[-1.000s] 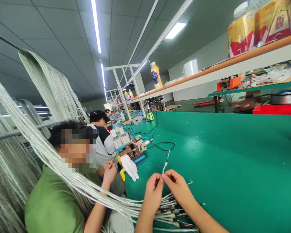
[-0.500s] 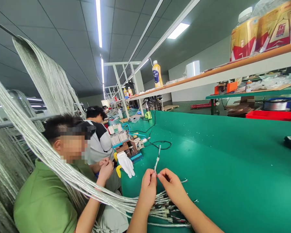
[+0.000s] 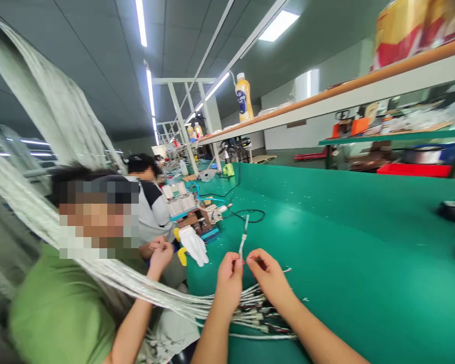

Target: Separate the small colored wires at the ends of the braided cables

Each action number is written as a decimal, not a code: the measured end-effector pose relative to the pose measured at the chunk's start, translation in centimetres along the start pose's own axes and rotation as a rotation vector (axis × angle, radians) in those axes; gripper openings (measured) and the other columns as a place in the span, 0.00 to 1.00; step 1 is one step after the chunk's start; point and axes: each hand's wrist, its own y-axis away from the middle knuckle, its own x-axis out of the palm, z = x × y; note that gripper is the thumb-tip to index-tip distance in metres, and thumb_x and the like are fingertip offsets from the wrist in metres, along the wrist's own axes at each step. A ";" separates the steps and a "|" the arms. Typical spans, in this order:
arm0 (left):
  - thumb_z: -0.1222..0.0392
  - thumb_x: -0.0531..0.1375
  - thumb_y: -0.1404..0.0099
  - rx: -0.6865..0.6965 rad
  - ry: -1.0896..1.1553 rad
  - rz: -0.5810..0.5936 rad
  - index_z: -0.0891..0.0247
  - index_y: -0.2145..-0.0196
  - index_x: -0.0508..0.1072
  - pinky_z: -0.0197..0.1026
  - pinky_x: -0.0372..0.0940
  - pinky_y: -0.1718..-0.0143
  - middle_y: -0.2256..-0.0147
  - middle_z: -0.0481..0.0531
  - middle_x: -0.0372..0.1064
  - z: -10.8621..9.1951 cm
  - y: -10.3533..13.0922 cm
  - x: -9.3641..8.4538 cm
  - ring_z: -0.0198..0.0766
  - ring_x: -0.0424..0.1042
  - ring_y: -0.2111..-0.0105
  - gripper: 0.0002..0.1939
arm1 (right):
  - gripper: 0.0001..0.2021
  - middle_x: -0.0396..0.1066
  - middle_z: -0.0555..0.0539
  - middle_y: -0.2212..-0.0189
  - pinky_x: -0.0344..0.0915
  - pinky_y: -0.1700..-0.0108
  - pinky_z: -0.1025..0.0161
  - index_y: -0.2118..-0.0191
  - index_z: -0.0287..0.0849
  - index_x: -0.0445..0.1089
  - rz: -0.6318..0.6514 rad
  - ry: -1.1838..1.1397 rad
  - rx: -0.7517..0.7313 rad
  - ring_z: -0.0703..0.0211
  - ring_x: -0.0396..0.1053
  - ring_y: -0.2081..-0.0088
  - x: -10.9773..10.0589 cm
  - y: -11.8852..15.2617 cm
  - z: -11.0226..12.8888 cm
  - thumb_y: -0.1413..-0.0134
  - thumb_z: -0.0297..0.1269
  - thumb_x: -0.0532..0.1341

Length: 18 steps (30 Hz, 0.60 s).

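Note:
Between the thumb and fingers of my left hand [image 3: 229, 283] a thin cable [image 3: 243, 241] is pinched, its end pointing up with whitish wrapping and a pale grey tip. My right hand [image 3: 271, 278] is just to the right, thumb and fingertips pressed together close to the cable. Whatever those fingertips hold, if anything, is too small to make out. Beneath both hands lies a bundle of silvery braided cables [image 3: 185, 302], whose stripped ends [image 3: 263, 316] show dark, red and white wires. My right forearm covers part of these ends.
A co-worker in a green shirt [image 3: 60, 303] sits at the left, another person behind. On the green table [image 3: 345, 253] are a bench machine [image 3: 193, 215], a white glove [image 3: 193, 243] and a black cord [image 3: 256, 217]. A shelf [image 3: 307, 108] with bottles runs above.
The camera view has shifted and tilted slightly, so the scene sits a little higher. The co-worker's head has turned towards the camera. My hands keep nearly the same pose around the cable.

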 end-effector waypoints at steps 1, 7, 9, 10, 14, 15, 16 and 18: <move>0.37 0.55 0.36 0.013 -0.026 -0.003 0.61 0.67 0.66 0.37 0.53 0.70 0.75 0.46 0.57 -0.2 0.1 0.1 0.36 0.56 0.72 0.22 | 0.15 0.62 0.50 0.74 0.54 0.68 0.62 0.68 0.41 0.67 -0.003 -0.002 -0.003 0.59 0.57 0.71 -0.1 0.0 -0.1 0.48 0.50 0.59; 0.40 0.53 0.33 0.029 -0.128 0.038 0.63 0.67 0.66 0.38 0.54 0.68 0.71 0.48 0.59 -0.4 0.4 0.2 0.36 0.57 0.69 0.21 | 0.17 0.63 0.49 0.75 0.56 0.70 0.61 0.70 0.42 0.67 0.001 -0.051 0.016 0.58 0.57 0.72 0.0 -0.4 -0.8 0.49 0.53 0.61; 0.40 0.53 0.33 0.028 -0.108 0.036 0.63 0.67 0.65 0.37 0.53 0.68 0.71 0.48 0.58 -0.5 0.4 0.2 0.35 0.57 0.70 0.21 | 0.17 0.62 0.50 0.76 0.55 0.70 0.61 0.71 0.42 0.67 0.006 -0.038 0.005 0.59 0.57 0.73 0.1 -0.4 -0.9 0.48 0.53 0.60; 0.40 0.53 0.33 0.028 -0.087 0.033 0.63 0.68 0.65 0.37 0.53 0.68 0.71 0.47 0.57 -0.6 0.4 0.2 0.34 0.56 0.70 0.21 | 0.17 0.62 0.50 0.76 0.55 0.70 0.62 0.71 0.42 0.66 0.004 -0.023 -0.003 0.59 0.56 0.73 0.0 -0.4 -0.9 0.48 0.53 0.60; 0.40 0.56 0.35 0.011 -0.010 0.005 0.63 0.67 0.66 0.36 0.53 0.69 0.72 0.46 0.56 -0.7 0.0 0.1 0.33 0.55 0.71 0.21 | 0.14 0.60 0.51 0.76 0.54 0.68 0.63 0.71 0.42 0.65 0.002 0.012 -0.028 0.60 0.56 0.72 0.0 -0.3 -0.6 0.46 0.48 0.59; 0.40 0.57 0.36 -0.001 0.005 0.000 0.63 0.66 0.66 0.36 0.52 0.69 0.73 0.45 0.56 -0.7 -0.1 0.0 0.33 0.55 0.72 0.21 | 0.13 0.60 0.52 0.76 0.54 0.68 0.63 0.71 0.42 0.64 0.005 0.007 -0.027 0.61 0.56 0.72 0.0 -0.3 -0.6 0.46 0.46 0.58; 0.40 0.57 0.36 -0.012 0.014 -0.002 0.63 0.66 0.66 0.36 0.52 0.70 0.73 0.45 0.56 -0.6 -0.2 -0.1 0.33 0.55 0.72 0.21 | 0.12 0.59 0.52 0.76 0.53 0.68 0.63 0.71 0.41 0.64 0.005 -0.001 -0.023 0.61 0.55 0.72 0.0 -0.3 -0.5 0.46 0.45 0.58; 0.40 0.58 0.36 -0.022 0.024 0.006 0.63 0.65 0.67 0.35 0.51 0.70 0.73 0.45 0.56 -0.4 -0.4 -0.3 0.32 0.54 0.72 0.21 | 0.11 0.57 0.53 0.76 0.52 0.69 0.64 0.71 0.41 0.64 0.003 -0.020 -0.009 0.62 0.54 0.72 0.1 -0.4 -0.4 0.47 0.44 0.58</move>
